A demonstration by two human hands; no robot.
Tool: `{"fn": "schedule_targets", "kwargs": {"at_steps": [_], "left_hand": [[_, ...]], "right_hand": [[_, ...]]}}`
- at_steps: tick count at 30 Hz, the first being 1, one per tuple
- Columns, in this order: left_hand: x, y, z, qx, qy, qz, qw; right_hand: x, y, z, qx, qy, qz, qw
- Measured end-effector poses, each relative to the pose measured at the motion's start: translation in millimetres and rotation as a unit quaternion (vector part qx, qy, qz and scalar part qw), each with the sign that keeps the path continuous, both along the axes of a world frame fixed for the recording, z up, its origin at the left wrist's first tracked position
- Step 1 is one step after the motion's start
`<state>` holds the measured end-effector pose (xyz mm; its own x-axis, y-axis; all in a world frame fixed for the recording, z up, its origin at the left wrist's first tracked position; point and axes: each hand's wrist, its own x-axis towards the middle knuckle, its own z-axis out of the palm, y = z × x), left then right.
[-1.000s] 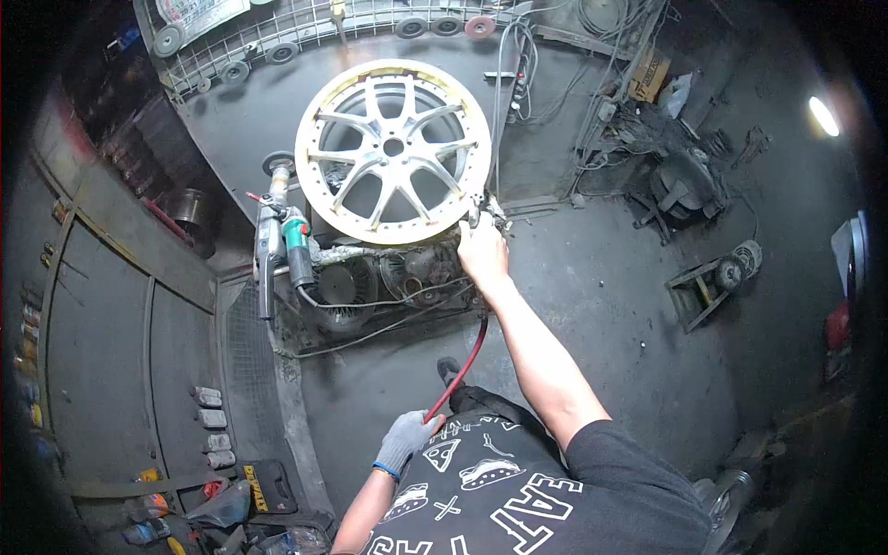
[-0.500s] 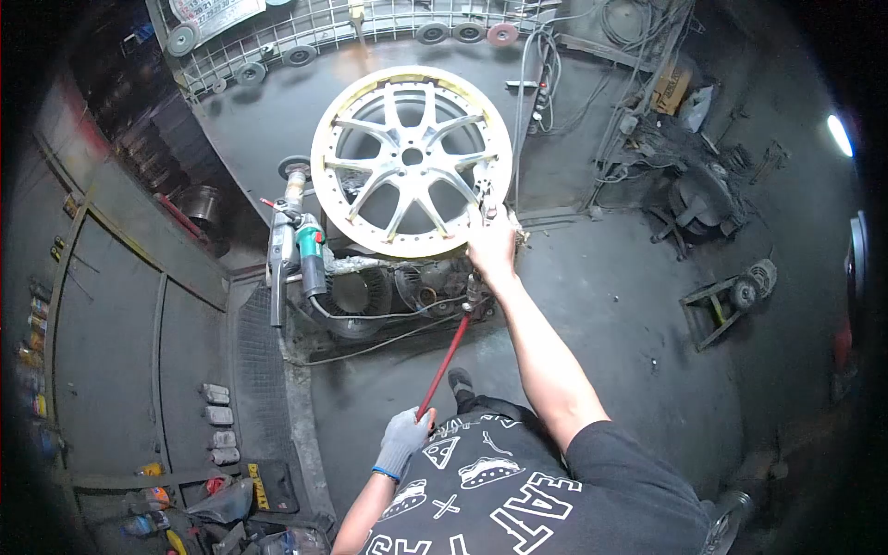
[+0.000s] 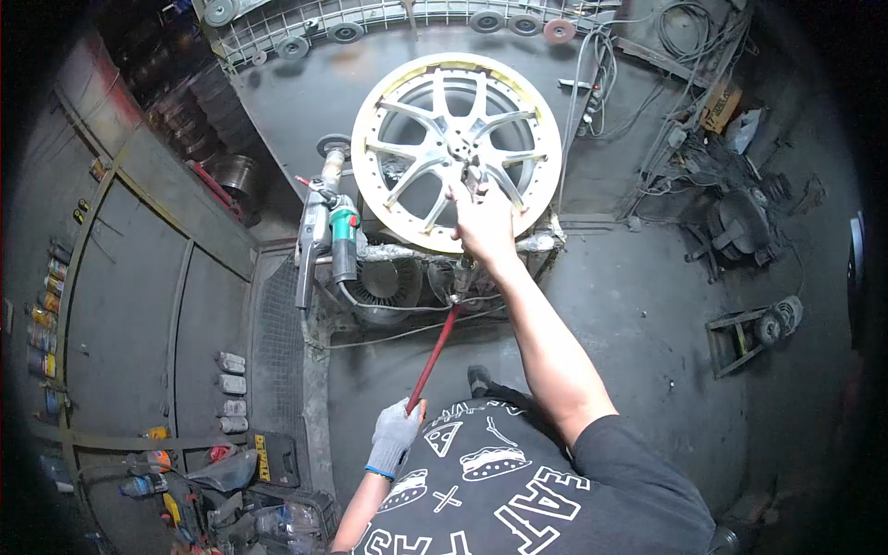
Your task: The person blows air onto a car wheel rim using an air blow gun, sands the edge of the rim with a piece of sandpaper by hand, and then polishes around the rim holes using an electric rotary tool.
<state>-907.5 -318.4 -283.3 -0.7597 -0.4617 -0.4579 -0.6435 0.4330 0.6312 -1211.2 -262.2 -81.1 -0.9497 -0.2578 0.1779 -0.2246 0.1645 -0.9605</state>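
A silver multi-spoke car wheel rim (image 3: 370, 208) with a yellowish outer lip is held up on a stand in front of me. Over its lower spokes, my bare right hand (image 3: 485, 220) is closed round a small metal tool (image 3: 474, 176), whose far end is near the hub. The tool's exact kind is unclear. Below, my left hand (image 3: 396, 433), in a grey knitted glove with a blue cuff, grips a red hose (image 3: 433, 359). That hose runs up to a metal fitting under the rim, and its link to the tool is partly hidden.
A green and grey angle grinder (image 3: 344, 236) hangs left of the rim. Its cable loops below the stand (image 3: 398, 252). Grinding discs (image 3: 487, 20) line a wire rack at the back. A small metal frame (image 3: 740, 338) stands on the floor at right. Bottles (image 3: 231, 384) stand at left.
My right hand has moved the tool from the rim's lower right edge inward towards the hub. The left hand still holds the hose. The whole view has shifted slightly.
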Motion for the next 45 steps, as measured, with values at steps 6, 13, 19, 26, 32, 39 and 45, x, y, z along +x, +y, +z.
{"fn": "schedule_targets", "kwargs": {"at_steps": [6,13,19,26,32,39,45], "left_hand": [[5,-1,-1,0.028,-0.007,-0.049,0.998],[12,3,9,0.082,-0.002,-0.149,0.985],[23,7,10,0.111,-0.027,-0.240,0.964],[30,16,3,0.109,-0.053,-0.338,0.933],[36,26,-1,0.121,-0.053,-0.328,0.936],[34,35,0,0.102,-0.061,-0.299,0.947],[40,38,-4,0.135,-0.058,-0.304,0.941]], "right_hand": [[-11,-17,-22,0.057,0.067,0.066,0.994],[14,-8,-12,0.362,0.075,0.161,0.915],[43,17,-36,0.311,0.150,0.141,0.928],[65,54,-62,0.407,0.076,0.012,0.910],[72,82,-55,0.396,0.078,-0.103,0.909],[76,98,-32,0.291,0.083,-0.147,0.942],[90,90,-10,0.239,0.064,0.000,0.969]]}}
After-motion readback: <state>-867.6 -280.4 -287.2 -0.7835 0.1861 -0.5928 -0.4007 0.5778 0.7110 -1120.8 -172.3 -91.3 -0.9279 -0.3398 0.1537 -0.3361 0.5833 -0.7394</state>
